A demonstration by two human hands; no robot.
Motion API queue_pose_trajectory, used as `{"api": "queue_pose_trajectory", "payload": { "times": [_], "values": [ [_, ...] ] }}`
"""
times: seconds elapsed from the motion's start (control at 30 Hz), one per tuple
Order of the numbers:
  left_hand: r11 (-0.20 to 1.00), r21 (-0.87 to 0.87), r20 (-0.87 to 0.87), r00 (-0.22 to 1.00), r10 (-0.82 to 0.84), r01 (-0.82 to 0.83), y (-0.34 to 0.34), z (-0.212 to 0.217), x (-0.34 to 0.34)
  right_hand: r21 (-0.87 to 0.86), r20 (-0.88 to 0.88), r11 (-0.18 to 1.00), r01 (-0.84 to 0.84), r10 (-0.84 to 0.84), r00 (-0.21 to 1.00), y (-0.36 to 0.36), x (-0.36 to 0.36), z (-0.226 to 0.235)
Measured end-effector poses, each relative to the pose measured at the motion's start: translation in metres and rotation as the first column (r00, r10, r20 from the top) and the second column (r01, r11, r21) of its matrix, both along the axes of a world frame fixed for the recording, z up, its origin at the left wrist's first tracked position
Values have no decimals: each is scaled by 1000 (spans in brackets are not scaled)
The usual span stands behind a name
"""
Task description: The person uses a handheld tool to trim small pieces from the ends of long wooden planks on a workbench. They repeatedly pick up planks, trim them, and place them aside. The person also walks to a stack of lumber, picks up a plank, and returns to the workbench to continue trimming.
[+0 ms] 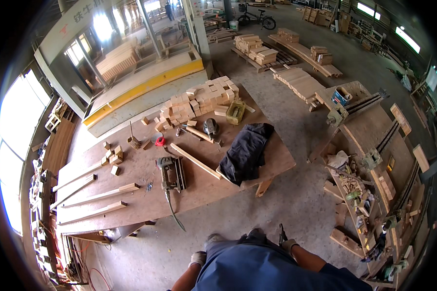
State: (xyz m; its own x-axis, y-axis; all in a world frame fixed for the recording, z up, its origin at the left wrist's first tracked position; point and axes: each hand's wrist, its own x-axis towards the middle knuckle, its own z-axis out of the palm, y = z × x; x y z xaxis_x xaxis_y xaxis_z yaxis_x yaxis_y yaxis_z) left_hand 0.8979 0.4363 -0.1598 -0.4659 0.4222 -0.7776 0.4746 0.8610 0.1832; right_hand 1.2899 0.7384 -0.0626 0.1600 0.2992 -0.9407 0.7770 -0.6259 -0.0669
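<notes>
Grey work gloves cover both hands, which hang low at the person's sides near the 6 o'clock edge of the view. The left hand (197, 258) is loosely curled and holds nothing I can see. The right hand (289, 245) is closed round a small dark tool (281, 234) whose tip sticks up past the knuckles; what kind of tool it is, I cannot tell. Between them shows the person's blue shirt (262, 269).

At about 11 o'clock from the hands, well apart across bare concrete floor (296, 194), stands the large brown plywood desk (131, 199). A grey nail gun (169, 173) lies near its front edge, its hose trailing off toward the floor. Just at 3 o'clock of the gun lie a long pale wooden strip (195, 161) and a crumpled black jacket (245, 151). At the desk's far side, a stack of pale wooden blocks (199, 102) is piled. Long wooden battens (94, 196) lie at the gun's 9 o'clock.
</notes>
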Motion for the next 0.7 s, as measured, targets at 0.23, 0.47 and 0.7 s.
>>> {"api": "queue_pose_trajectory", "payload": {
  "times": [0.23, 0.47, 0.7],
  "values": [
    [995, 1, -15, 995, -104, 104, -6, -7, -2, -2, 20, 993, -117, 117, 993, 0, -10, 25],
    [997, 34, 3, 998, 69, -69, -8, -2, 4, 52, 18, 995, -80, 79, 997, -2, -14, 40],
    [997, 30, 5, 997, 71, -71, -5, 5, 6, 44, 42, 958, -282, 280, 959, 1, -11, 34]
  ]
}}
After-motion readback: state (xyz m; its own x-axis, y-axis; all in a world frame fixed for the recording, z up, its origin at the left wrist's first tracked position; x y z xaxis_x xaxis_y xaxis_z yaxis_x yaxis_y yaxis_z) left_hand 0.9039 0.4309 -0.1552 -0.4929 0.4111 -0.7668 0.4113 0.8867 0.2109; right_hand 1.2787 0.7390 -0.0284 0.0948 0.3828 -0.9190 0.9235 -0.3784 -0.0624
